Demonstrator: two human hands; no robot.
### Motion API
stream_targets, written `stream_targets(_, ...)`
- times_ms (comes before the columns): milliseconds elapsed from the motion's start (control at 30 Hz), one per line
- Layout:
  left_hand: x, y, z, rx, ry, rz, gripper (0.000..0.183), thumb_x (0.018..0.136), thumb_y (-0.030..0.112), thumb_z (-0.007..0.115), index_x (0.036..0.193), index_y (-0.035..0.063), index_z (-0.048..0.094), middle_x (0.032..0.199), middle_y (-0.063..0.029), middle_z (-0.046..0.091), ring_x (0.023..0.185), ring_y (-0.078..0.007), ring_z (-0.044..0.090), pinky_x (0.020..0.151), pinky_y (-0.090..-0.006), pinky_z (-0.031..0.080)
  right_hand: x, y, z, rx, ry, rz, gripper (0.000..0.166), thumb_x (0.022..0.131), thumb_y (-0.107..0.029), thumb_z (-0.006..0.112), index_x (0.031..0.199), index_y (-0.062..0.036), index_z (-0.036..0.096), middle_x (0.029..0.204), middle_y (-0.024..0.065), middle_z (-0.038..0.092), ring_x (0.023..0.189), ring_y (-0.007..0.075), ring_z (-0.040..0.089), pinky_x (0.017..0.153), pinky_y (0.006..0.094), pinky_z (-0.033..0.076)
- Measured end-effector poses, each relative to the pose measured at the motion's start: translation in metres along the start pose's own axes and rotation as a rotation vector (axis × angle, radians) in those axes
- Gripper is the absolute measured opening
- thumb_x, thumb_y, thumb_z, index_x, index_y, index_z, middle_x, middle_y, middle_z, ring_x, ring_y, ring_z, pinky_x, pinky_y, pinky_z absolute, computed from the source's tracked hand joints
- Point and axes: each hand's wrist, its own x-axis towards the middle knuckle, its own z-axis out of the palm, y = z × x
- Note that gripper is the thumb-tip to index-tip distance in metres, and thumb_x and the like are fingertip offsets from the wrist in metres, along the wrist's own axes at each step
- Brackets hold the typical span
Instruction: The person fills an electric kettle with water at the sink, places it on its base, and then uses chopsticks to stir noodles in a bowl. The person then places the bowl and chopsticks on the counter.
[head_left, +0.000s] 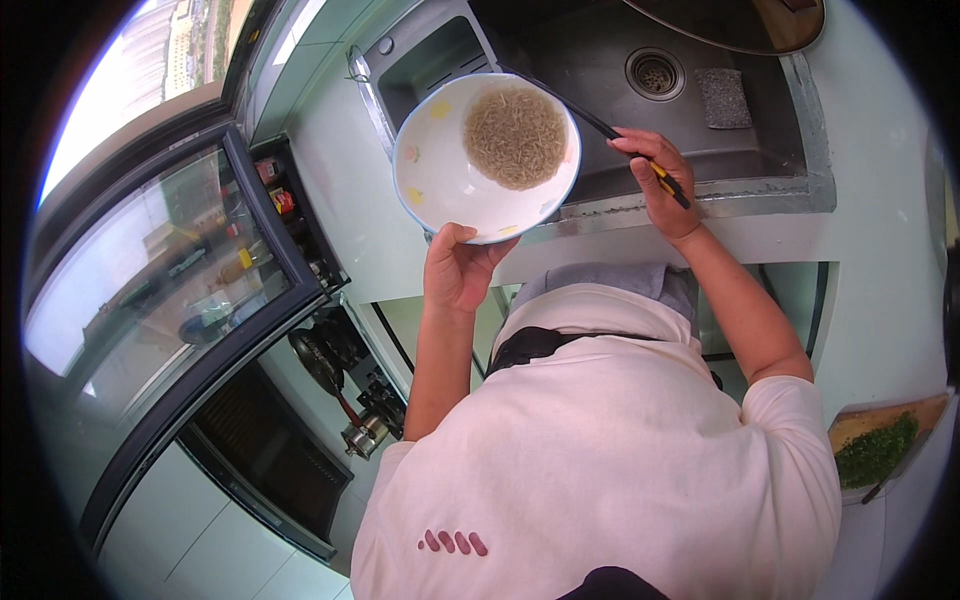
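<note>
My left hand (465, 274) holds a white ceramic bowl (442, 172) by its near rim, with the thumb at the edge. The bowl has a blue rim and small coloured motifs, and it tilts over the front left of the sink. Small pale brownish shreds (515, 137), too fine to name surely, lie in liquid at its far right side. Between the fingers of my right hand (664, 184) is a pair of black chopsticks (581, 114) with yellow bands. Their far tips reach the bowl's back rim.
The dark sink basin (720, 161) has a strainer drain (655, 73) and a grey scouring sponge (724, 99). A round rimmed lid or pan (750, 26) overhangs its back right. Chopped green herbs (877, 454) lie on a wooden board at right. An open window sash (262, 210) stands left.
</note>
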Motion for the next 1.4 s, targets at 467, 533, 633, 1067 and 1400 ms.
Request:
stream_targets(467,-0.005,0.004,0.006,0.031,0.008,0.016,0.059,0.076,0.007,0.054,0.131,-0.0047,0.036,0.124,-0.018,0.051,0.11,-0.0353,0.057,0.091,-0.0475,0.053,-0.004,0.006,0.005,0.062,0.031,0.039,0.028,0.094,-0.032,0.058,0.104,-0.0078,0.067,0.112,0.0107,0.065,0.103,0.0211,0.06,0.087,0.0296,0.045)
stream_targets(533,-0.005,0.004,0.006,0.032,0.006,0.018,0.059,0.076,0.007,0.054,0.131,-0.0046,0.036,0.124,-0.0179,0.051,0.109,-0.0353,0.057,0.091,-0.0476,0.053,-0.004,0.006,0.005,0.06,0.035,0.033,0.028,0.094,-0.032,0.058,0.103,-0.0078,0.067,0.112,0.0106,0.065,0.103,0.021,0.06,0.087,0.0296,0.045)
stream_targets(633,-0.006,0.005,0.006,0.033,0.006,0.011,0.066,0.074,0.006,0.056,0.135,-0.0016,0.032,0.129,-0.0206,0.045,0.116,-0.0393,0.05,0.095,-0.0511,0.049,-0.005,0.007,0.006,0.065,0.039,0.03,0.027,0.094,-0.032,0.058,0.103,-0.0078,0.067,0.112,0.0106,0.065,0.103,0.0211,0.06,0.087,0.0295,0.045)
stream_targets(1067,-0.007,0.005,0.005,0.026,0.006,0.028,0.058,0.077,0.007,0.054,0.13,-0.0048,0.036,0.124,-0.0186,0.051,0.11,-0.0362,0.057,0.09,-0.0479,0.054,-0.004,0.006,0.008,0.059,0.051,0.015,0.027,0.094,-0.031,0.058,0.102,-0.0075,0.067,0.11,0.0098,0.066,0.102,0.0208,0.061,0.086,0.029,0.046)
stream_targets(1400,-0.009,0.007,0.008,0.039,0.007,0.029,0.058,0.076,0.006,0.055,0.131,-0.0043,0.037,0.124,-0.0181,0.051,0.11,-0.0356,0.057,0.09,-0.048,0.054,-0.005,0.011,0.01,0.075,0.047,0.012,0.025,0.094,-0.03,0.058,0.101,-0.0075,0.066,0.109,0.0097,0.066,0.103,0.0216,0.061,0.088,0.0296,0.046)
